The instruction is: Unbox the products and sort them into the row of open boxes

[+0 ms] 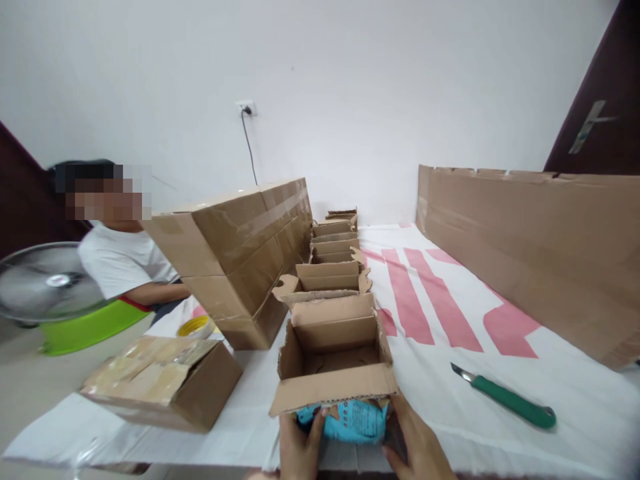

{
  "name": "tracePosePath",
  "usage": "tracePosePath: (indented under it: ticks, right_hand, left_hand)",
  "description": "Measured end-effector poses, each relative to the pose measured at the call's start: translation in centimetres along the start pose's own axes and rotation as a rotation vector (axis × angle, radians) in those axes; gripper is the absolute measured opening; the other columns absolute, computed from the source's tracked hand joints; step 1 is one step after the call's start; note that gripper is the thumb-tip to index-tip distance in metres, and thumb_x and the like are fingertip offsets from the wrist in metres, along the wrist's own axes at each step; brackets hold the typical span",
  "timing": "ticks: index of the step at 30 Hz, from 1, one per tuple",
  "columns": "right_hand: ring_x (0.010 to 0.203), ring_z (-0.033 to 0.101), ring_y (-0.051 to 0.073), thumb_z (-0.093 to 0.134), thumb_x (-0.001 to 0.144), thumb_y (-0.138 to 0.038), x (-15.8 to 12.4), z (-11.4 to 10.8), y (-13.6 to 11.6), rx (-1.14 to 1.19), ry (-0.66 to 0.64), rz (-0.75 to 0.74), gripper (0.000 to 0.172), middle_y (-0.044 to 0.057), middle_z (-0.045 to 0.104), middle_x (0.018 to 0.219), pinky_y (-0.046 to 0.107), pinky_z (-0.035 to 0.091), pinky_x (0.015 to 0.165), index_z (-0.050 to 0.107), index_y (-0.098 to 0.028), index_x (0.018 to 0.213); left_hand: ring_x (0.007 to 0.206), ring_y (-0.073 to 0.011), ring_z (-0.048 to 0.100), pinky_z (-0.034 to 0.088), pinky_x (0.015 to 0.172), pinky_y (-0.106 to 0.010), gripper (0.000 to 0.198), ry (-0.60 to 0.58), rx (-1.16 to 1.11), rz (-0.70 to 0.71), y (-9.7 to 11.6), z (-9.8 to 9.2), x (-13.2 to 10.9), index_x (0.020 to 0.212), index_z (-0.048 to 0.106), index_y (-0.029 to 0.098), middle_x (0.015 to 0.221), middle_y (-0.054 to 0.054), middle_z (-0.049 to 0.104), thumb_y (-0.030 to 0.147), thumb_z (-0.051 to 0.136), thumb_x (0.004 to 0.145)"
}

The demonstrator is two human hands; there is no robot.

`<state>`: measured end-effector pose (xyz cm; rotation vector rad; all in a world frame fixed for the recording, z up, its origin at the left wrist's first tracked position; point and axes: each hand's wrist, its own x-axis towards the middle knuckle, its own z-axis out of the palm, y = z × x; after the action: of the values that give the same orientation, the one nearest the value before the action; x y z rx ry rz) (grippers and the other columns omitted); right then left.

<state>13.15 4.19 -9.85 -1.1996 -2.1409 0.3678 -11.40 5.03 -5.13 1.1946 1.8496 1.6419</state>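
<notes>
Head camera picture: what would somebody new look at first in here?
Probably the bright blue packet at the bottom middle, with the left hand on one end and the right hand at the other, by an open cardboard box. Next, the green-handled utility knife, its blade showing, on the white cloth at the right. Then the big stack of taped boxes, left of the middle.
</notes>
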Motion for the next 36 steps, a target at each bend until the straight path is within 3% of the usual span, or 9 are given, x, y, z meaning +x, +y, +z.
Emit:
tracePosePath:
  ticks: [11, 17, 23, 30, 36]
  right_hand:
    - [0.139, 0.031, 0.034, 0.056, 0.080, -0.026, 0.2, -0.4, 0.1, 0.069, -0.010, 0.018, 0.084, 0.017, 0.028, 0.154, 0.052, 0.036, 0.108, 0.015, -0.015, 0.152]
    - [0.142, 0.022, 0.030, 0.059, 0.079, -0.022, 1.5, -1.8, -0.9, 0.202, -0.053, 0.085, 0.085, 0.015, 0.022, 0.156, 0.051, 0.030, 0.112, 0.017, -0.016, 0.152]
    - [0.144, 0.019, 0.029, 0.059, 0.079, -0.021, 2.6, -2.1, -1.5, 0.265, -0.068, 0.132, 0.086, 0.016, 0.018, 0.157, 0.052, 0.028, 0.113, 0.014, -0.016, 0.152]
    - [0.143, 0.022, 0.029, 0.059, 0.074, -0.015, 4.1, -1.7, -2.0, 0.260, -0.019, 0.189, 0.087, 0.014, 0.023, 0.156, 0.052, 0.028, 0.114, 0.019, -0.019, 0.151]
    - [0.142, 0.025, 0.029, 0.060, 0.071, -0.013, 6.0, -0.8, -1.6, 0.242, 0.008, 0.193, 0.090, 0.015, 0.024, 0.156, 0.051, 0.032, 0.112, 0.019, -0.019, 0.151]
  left_hand:
    - [0.104, -0.0316, 0.058, 0.044, 0.095, -0.050, 0.053, -0.072, -0.002, -0.037, -1.2, -0.2, 1.1, 0.102, 0.047, 0.021, 0.101, -0.008, 0.060, 0.050, 0.069, 0.064]
    - [0.101, -0.0278, 0.061, 0.046, 0.095, -0.047, 0.059, -0.154, -0.122, -0.045, 1.0, -0.3, 2.8, 0.106, 0.044, 0.021, 0.102, -0.008, 0.061, 0.040, 0.074, 0.059]
    - [0.100, -0.0273, 0.063, 0.050, 0.089, -0.045, 0.059, -0.146, -0.158, -0.021, 2.4, 0.1, 4.3, 0.103, 0.046, 0.022, 0.099, -0.006, 0.064, 0.033, 0.077, 0.055]
    - [0.104, -0.0261, 0.061, 0.049, 0.091, -0.042, 0.058, -0.160, -0.176, 0.019, 2.6, 0.5, 5.5, 0.105, 0.046, 0.022, 0.102, -0.005, 0.063, 0.029, 0.076, 0.056]
    - [0.093, -0.0233, 0.062, 0.050, 0.084, -0.039, 0.054, -0.099, -0.149, 0.072, 2.2, 1.4, 7.9, 0.098, 0.050, 0.021, 0.095, -0.003, 0.063, 0.027, 0.076, 0.052]
